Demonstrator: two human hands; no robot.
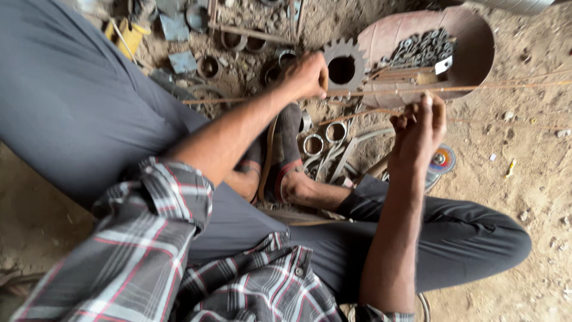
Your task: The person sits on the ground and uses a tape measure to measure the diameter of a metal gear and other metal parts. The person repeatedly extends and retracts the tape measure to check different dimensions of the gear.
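Nearest, I log my right hand (419, 128) pinched closed on thin rusty rods (476, 89) running out rightward, then my left hand (308, 76) gripping the same rods beside a toothed gear (344, 59), and farthest a pink basin (471, 48) of metal parts.

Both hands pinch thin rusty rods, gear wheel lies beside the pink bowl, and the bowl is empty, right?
Not empty. The head view shows the pink bowl holding a pile of small dark metal parts. The rest stands: left hand and right hand pinch thin rusty rods, gear wheel beside the bowl.
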